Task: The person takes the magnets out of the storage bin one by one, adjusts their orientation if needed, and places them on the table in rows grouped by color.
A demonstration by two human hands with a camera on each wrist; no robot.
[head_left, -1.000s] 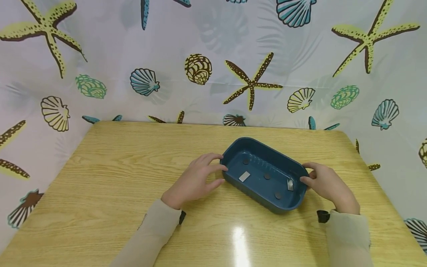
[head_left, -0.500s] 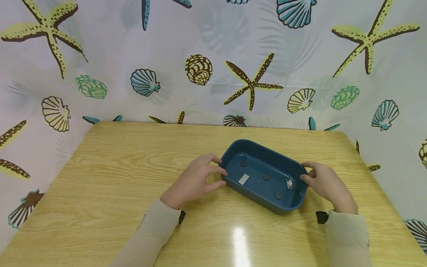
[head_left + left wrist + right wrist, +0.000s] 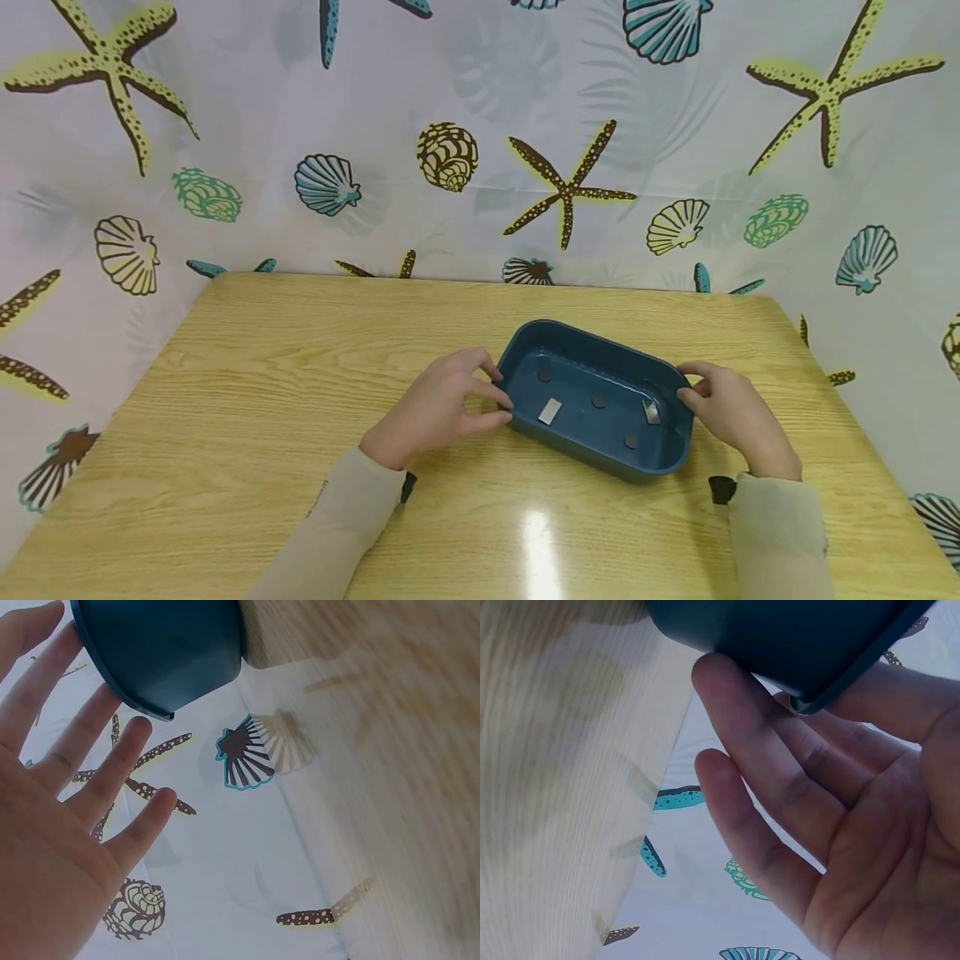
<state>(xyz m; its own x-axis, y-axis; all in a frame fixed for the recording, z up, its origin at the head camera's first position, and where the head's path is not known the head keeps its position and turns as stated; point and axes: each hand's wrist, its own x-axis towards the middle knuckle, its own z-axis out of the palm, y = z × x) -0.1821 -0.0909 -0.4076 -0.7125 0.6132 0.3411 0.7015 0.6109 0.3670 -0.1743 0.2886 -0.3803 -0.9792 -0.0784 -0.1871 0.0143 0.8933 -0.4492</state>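
Blue tub (image 3: 600,354) swung slightly, its left end lower in frame

Just left of centre, the tub's left rim is touched by the left hand (image 3: 445,402), fingers relaxed. Right of centre, in the tub, small flat pieces (image 3: 550,411) are seen. Farther right, the opposite rim is pinched by the right hand (image 3: 738,412). Turning is probably best done slowly, so nothing slides.

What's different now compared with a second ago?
The blue tub has turned slightly: its left end swung a little toward the person, so it lies less slanted. The left hand has drawn its thumb nearer its fingers at that end. Nothing was visibly let go. The right hand keeps its grip on the right end; the silvery pieces are still inside.
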